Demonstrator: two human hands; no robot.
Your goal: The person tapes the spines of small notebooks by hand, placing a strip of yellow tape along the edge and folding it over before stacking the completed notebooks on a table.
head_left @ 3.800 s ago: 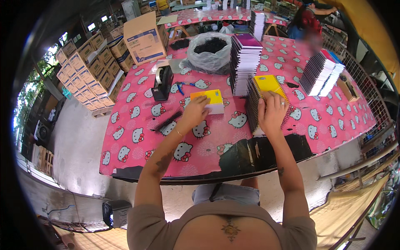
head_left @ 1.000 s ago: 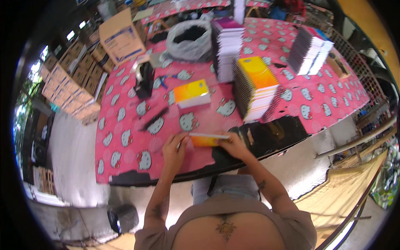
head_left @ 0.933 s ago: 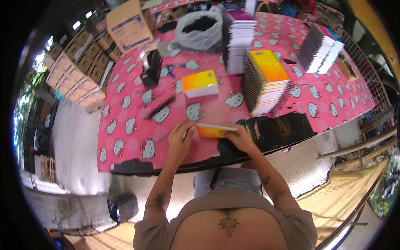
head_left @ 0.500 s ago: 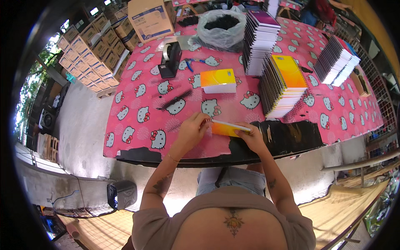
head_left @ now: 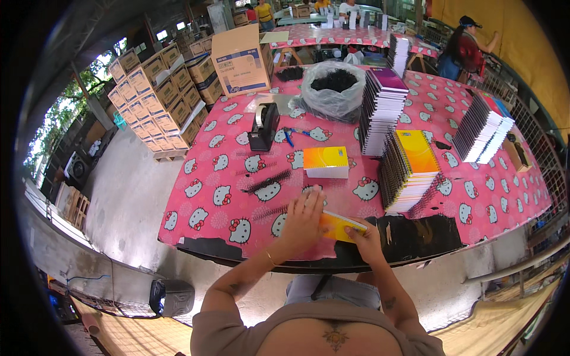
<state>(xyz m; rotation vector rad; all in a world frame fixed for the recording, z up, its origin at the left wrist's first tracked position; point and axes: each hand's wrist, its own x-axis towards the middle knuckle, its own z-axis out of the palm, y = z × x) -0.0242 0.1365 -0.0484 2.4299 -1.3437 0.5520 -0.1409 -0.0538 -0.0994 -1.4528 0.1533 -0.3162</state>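
A small yellow-orange notebook [head_left: 343, 226] is held at the table's near edge, slightly tilted. My right hand [head_left: 367, 240] grips its right end, thumb on the cover. My left hand [head_left: 304, 215] lies at its left end with fingers stretched out, partly covering that end. Beyond my hands sits a short stack of yellow-orange notebooks [head_left: 325, 163]. Loose black binding coils [head_left: 267, 181] lie to the left of it. Toward the right stands a taller stack of yellow coil-bound notebooks [head_left: 409, 172].
A black tape dispenser [head_left: 264, 126] and blue-handled pliers [head_left: 288, 136] lie farther back. Behind them are a plastic bag of black coils [head_left: 333, 89] and a cardboard box [head_left: 238, 62]. Tall purple-topped notebooks [head_left: 383, 110] stand centre-right. A person [head_left: 466, 50] is at the far right.
My left fingers have gone from a pinch at the notebook's left end to stretched out. The right hand still grips the notebook. The view has tilted up, showing more background.
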